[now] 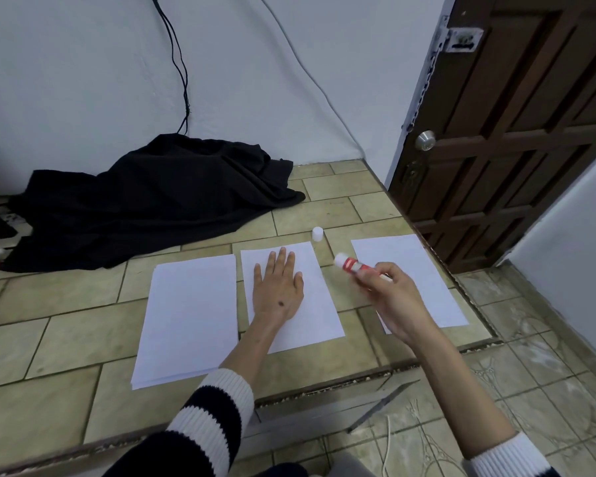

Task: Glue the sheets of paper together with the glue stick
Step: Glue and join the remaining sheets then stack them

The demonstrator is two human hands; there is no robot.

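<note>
White glue stick (pixel 353 265) with red banding at centre. White cap (pixel 317 233) toward 12 o'clock of it. Three white sheets of paper (pixel 190 315) on beige-green floor tiles (pixel 49 335) with dark grout. Black cloth (pixel 145 201) at 10 o'clock. Black-and-white striped sleeves (pixel 203 425) at 6 o'clock. Dark brown panelled door (pixel 516 132) at 2 o'clock. Pale grey-white wall (pixel 83 80) at 12 o'clock.

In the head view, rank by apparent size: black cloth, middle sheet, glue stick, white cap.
1. black cloth
2. middle sheet, partly under the left hand
3. glue stick, partly hidden in the right hand
4. white cap
</note>
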